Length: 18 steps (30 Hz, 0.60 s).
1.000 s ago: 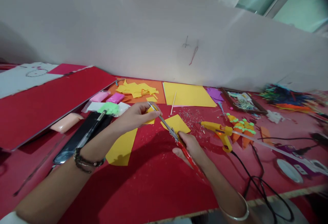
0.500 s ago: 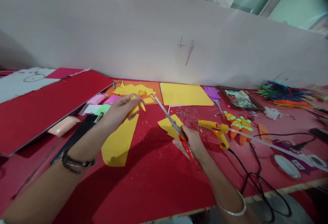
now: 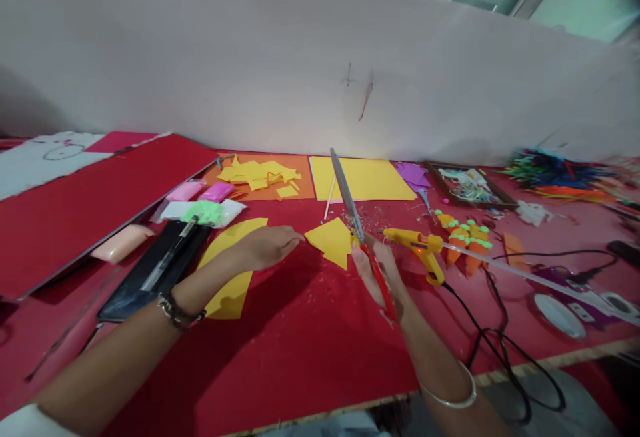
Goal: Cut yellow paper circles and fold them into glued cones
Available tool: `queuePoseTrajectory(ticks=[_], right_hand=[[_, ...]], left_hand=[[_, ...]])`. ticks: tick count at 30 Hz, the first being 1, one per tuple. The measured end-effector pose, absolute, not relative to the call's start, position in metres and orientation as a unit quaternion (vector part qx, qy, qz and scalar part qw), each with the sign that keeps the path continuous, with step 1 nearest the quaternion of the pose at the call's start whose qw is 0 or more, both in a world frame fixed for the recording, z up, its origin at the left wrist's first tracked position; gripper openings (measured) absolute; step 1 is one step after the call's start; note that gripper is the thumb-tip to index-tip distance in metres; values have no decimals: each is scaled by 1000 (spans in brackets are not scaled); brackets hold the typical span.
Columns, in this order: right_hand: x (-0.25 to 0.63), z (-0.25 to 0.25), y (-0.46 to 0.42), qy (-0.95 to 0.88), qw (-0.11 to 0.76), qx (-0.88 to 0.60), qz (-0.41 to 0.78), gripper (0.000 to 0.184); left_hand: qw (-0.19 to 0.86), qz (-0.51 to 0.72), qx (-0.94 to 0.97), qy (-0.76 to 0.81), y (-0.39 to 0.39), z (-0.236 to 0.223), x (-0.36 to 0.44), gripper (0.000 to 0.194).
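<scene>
My right hand point(image 3: 379, 275) grips red-handled scissors point(image 3: 350, 207), their closed blades pointing up and away from me. Just left of them a small yellow paper piece point(image 3: 331, 240) lies on the red table point(image 3: 300, 343). My left hand point(image 3: 267, 247) hovers low over the table with fingers stretched toward that piece and nothing in them. Under its wrist lies a long curved yellow paper strip point(image 3: 231, 267).
A yellow glue gun point(image 3: 417, 247) with black cable lies right of the scissors, beside orange paper carrots point(image 3: 465, 240). A yellow sheet point(image 3: 363, 178), yellow scraps point(image 3: 260, 173), clay packets point(image 3: 200, 203), a black phone with a pen point(image 3: 157, 267) and a red board point(image 3: 85, 197) surround the hands.
My left hand dropped the small yellow scrap it held, lowered and opened near the table. The scissors swung from pointing left to pointing upward, away from the left hand.
</scene>
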State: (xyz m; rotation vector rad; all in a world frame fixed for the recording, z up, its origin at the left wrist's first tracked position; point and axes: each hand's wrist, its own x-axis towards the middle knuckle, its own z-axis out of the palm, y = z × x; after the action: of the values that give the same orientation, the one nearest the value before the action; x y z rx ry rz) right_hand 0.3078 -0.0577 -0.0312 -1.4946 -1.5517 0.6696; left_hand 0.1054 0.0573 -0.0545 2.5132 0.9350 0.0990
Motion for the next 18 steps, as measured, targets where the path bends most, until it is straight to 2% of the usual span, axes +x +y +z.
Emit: queuePoseTrajectory(ticks=[6,12,18], right_hand=[[309,-34,-56,-625,426,-597,266,29],[306,-32,-57,-619,436,-592,275,27],[308,-37,-55,-620,446,-583,277,25]], left_hand=[[275,48,907,317,61,-48,105,45],[262,93,916,291,49,-44,125,42],[206,52,945,248,32,-54,173,20]])
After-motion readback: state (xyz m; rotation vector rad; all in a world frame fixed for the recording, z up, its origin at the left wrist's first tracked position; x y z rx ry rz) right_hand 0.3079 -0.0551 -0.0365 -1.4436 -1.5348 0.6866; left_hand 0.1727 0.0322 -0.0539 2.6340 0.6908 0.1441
